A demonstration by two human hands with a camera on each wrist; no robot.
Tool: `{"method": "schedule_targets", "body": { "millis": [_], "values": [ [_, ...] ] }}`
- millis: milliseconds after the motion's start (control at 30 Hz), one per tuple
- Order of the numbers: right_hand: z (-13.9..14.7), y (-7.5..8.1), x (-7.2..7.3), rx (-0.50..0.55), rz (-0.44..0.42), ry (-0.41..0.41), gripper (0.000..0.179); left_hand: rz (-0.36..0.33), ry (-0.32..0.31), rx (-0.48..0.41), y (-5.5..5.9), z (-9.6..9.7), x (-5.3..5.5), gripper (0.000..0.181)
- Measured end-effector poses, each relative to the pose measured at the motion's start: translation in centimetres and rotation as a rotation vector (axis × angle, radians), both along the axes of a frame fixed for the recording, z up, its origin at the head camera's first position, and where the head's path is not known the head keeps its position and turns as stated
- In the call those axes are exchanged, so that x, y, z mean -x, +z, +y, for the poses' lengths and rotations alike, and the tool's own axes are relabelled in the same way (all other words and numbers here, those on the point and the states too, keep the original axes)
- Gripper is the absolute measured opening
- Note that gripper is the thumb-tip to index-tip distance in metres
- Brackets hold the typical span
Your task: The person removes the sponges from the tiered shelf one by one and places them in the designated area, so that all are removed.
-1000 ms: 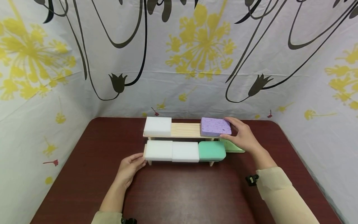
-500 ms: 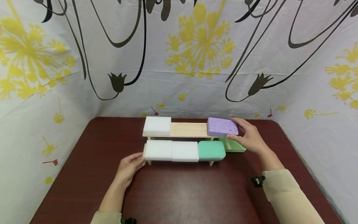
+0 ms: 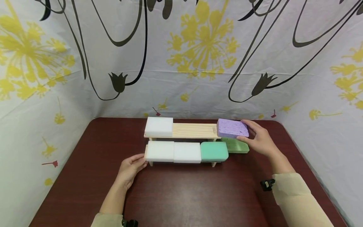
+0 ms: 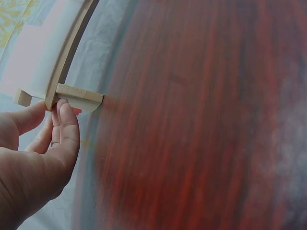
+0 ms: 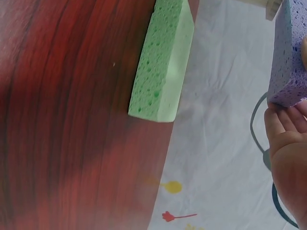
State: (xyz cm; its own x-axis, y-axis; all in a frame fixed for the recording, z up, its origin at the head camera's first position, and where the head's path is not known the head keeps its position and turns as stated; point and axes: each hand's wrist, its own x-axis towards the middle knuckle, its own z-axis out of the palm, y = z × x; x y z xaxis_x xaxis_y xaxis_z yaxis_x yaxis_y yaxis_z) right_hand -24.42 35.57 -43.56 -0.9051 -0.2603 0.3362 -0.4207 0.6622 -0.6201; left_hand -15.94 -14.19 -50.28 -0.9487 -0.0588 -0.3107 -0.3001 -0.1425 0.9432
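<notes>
My right hand point(image 3: 262, 138) grips a purple sponge point(image 3: 232, 128) by its right end, thumb at the front and fingers behind. The sponge's left edge overlaps the right end of the rear wooden rack point(image 3: 194, 130). A white sponge block point(image 3: 158, 126) sits at that rack's left end. My left hand point(image 3: 131, 168) pinches the left end of the front wooden rack point(image 4: 67, 57), thumb above and fingers below. On the front rack lie two white blocks point(image 3: 187, 152) and a teal rounded block point(image 3: 214, 151), side by side. A green sponge point(image 5: 156, 67) rests on the table, partly hidden behind the teal block.
Dark red wooden table point(image 3: 181, 192) under everything. A white cloth with yellow and grey plant prints point(image 3: 181, 104) hangs behind and at both sides, close to the table's edges.
My right hand has moved to the right with the purple sponge, baring more of the rear rack's right end. My left hand stays at the front rack.
</notes>
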Motion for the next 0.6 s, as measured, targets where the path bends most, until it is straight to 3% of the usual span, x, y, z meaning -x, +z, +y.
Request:
{"method": "schedule_targets", "body": {
  "millis": [600],
  "values": [
    [3.3,-0.6,-0.9,0.027,-0.039,-0.027,0.07,0.002,0.005,-0.013,-0.2,0.0,0.2,0.038]
  ]
}}
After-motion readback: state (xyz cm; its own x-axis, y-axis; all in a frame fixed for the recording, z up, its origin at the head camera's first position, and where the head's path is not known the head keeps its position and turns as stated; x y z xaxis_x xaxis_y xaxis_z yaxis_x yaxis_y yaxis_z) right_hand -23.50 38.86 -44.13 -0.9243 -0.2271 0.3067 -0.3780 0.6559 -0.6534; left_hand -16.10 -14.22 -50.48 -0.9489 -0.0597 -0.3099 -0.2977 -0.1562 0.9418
